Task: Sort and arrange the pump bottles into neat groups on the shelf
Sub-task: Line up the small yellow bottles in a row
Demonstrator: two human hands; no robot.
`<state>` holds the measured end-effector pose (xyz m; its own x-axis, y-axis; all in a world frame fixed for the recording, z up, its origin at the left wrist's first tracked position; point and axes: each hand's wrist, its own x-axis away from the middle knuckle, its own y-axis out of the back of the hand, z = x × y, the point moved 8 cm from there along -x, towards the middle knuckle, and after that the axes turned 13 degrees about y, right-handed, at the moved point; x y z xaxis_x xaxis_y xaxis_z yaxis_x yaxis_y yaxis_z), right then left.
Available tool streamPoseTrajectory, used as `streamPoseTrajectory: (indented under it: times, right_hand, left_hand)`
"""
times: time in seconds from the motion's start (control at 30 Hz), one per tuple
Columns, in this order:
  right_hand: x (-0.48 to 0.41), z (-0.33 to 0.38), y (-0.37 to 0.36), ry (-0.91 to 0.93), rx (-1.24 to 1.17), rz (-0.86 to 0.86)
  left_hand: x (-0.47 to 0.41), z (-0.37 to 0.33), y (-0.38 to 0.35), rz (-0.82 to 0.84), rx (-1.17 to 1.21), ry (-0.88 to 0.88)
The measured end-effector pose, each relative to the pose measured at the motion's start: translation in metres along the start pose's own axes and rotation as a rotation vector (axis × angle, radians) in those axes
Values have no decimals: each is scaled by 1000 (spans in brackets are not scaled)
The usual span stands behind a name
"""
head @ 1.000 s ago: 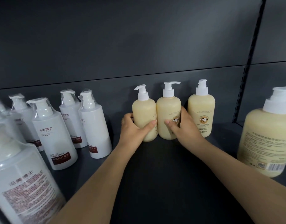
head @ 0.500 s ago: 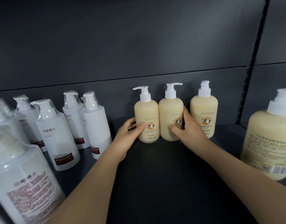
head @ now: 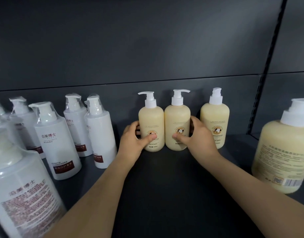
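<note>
While I faced the shelf (head: 165, 194): white bottles (head: 56, 134) stood grouped at left, pumps in plastic wrap.
Left hand (head: 134, 140): fingers curled round the left cream bottle (head: 151, 117), thumb across its label.
Right hand (head: 199, 138): fingers wrapped behind the middle cream bottle (head: 177, 117), thumb on its front.
Held pair: stood upright, touching, by the back wall.
Third cream bottle (head: 214, 115): stood just right of my right hand, apart from the pair.

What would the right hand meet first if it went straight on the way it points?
The middle cream bottle, which the right hand grips. Past that, probably the left cream bottle standing close beside it, or else the back panel; depth is unclear.
</note>
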<state>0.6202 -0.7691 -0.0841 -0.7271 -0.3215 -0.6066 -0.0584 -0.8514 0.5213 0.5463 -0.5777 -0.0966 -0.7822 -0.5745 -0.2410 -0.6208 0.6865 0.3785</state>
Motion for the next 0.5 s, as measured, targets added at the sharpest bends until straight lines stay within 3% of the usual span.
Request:
streamPoseTrajectory:
  times: [0.3, 0.5]
  right_hand:
    - [3, 3, 1, -58, 89, -66]
    - [3, 3, 5, -54, 93, -15]
  left_hand:
    - [2, -2, -1, -48, -45, -5]
    - [4, -4, -4, -44, -55, -10]
